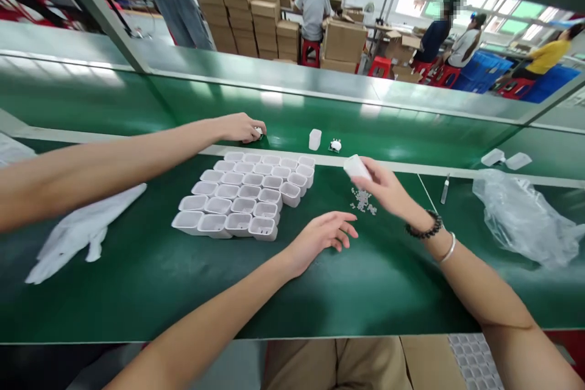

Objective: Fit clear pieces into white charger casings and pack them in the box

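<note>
In my right hand (388,189), which wears a dark beaded bracelet and a silver bangle, I grip a white plastic cup (356,168), tilted above the table. Below it lies a loose pile of small clear pieces (362,200). My left hand (322,234) hovers or rests just left of the pile, its fingers apart and nothing in them. Farther left, rows of open white cups (242,191) stand packed together; a few near the front hold small dark bits. Another white cup (315,139) stands upright on the green belt, beside a small white-domed part (335,145).
From the left, a co-worker's hand (244,128) reaches across, holding a small part. A white glove (89,228) lies left. On the right are a clear plastic bag (525,216), a small tube (445,189) and two white cups (506,159). A metal post (98,9) rises left.
</note>
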The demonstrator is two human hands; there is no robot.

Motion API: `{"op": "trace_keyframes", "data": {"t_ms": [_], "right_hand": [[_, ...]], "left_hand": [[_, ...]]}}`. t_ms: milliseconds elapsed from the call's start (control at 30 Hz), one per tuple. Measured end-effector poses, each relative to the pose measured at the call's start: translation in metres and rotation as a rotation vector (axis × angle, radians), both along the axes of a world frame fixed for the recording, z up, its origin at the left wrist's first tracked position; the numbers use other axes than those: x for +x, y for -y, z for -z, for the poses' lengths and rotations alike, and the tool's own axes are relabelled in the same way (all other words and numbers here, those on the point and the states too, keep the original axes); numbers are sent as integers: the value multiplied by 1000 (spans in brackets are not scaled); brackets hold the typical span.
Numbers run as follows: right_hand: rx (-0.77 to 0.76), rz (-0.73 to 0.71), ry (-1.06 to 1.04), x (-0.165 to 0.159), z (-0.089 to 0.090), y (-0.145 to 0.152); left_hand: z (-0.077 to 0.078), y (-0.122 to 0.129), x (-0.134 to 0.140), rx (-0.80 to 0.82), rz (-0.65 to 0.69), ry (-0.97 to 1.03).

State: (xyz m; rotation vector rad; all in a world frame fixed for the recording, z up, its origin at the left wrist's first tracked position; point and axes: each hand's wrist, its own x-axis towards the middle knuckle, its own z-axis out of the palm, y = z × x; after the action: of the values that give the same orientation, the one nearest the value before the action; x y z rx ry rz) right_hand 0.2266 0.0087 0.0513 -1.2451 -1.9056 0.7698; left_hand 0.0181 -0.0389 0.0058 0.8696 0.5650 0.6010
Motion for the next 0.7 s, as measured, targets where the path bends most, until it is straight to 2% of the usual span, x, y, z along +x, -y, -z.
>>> {"op": "trace_keyframes", "data": {"t_ms": [133,200,267,467,700], "right_hand": [[-73,311,423,54,-1,-67],[-84,372,650,79,-1,-94],[-144,370,779,100,1,-115],[-296,374,852,137,3,-156],[-316,389,729,135,5,-162]], "left_hand": [[13,-10,3,12,16,-57],[16,-14,2,27,42,-39],[16,-18,0,39,94,-30],[15,-26,-3,47,231,-12],[16,-31,-5,48,258,-14]]}}
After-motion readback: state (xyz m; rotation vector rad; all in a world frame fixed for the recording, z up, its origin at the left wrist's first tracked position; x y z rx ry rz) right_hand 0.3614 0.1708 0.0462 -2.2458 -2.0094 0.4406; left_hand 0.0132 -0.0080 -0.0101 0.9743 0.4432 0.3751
